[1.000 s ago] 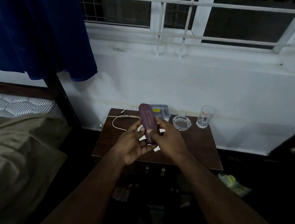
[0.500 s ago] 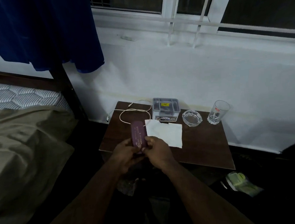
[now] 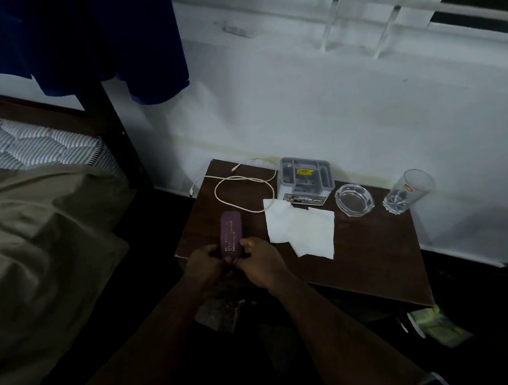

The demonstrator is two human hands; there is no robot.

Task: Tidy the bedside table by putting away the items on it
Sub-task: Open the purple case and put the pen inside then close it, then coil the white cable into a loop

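One maroon case point(image 3: 231, 235) lies over the near left edge of the surface point(image 3: 367, 262), both grips holding its near end: left hand point(image 3: 205, 264), right hand point(image 3: 260, 264). Also there: one white cable point(image 3: 243, 190), one grey tray point(image 3: 306, 174), one ashtray point(image 3: 354, 199), one glass point(image 3: 407, 191), two overlapping tissues point(image 3: 301, 229) (print unreadable). Fingertips are lost in shadow.

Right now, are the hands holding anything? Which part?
Yes. Both hands, left and right, grip the maroon case at its near end; its far end points toward the cable.
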